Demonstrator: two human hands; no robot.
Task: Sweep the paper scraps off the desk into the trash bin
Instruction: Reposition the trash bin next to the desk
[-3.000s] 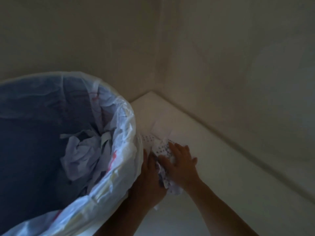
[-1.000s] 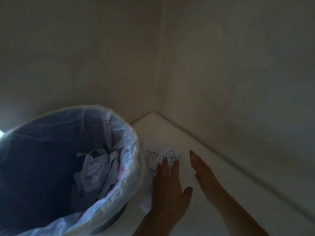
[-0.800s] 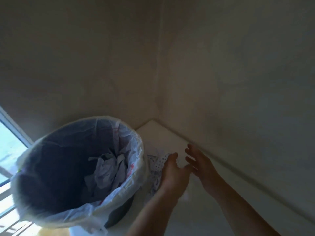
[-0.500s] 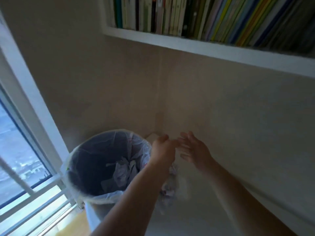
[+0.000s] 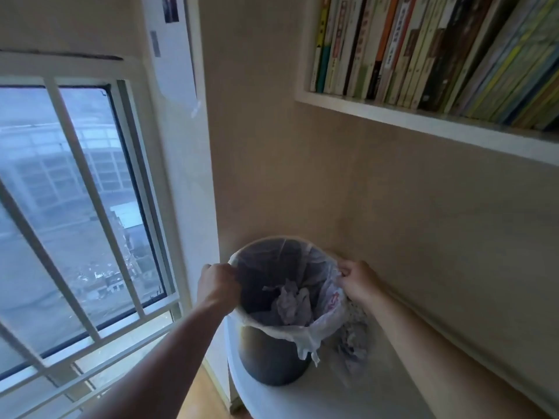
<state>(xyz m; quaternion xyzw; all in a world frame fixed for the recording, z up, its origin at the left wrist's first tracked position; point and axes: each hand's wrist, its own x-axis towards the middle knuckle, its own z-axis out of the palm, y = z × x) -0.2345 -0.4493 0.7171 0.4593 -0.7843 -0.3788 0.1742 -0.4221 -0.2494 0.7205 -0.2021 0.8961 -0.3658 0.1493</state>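
A dark round trash bin (image 5: 272, 362) lined with a thin white plastic bag stands on the white desk (image 5: 320, 397), in the corner by the wall. Crumpled paper (image 5: 292, 303) lies inside it. My left hand (image 5: 216, 284) grips the bin's left rim. On the opposite side, my right hand (image 5: 357, 282) pinches the bag at the right rim. A pile of printed paper scraps (image 5: 352, 343) lies on the desk just right of the bin, under my right forearm.
A barred window (image 5: 69, 225) fills the left side. A white shelf (image 5: 423, 122) packed with several books hangs on the wall above the desk. The desk's rounded left edge drops to a wooden floor (image 5: 199, 397).
Both hands left the scraps on the desk and took hold of the bin's rim, one on each side. My view rose and pulled back, bringing the window and bookshelf into sight.
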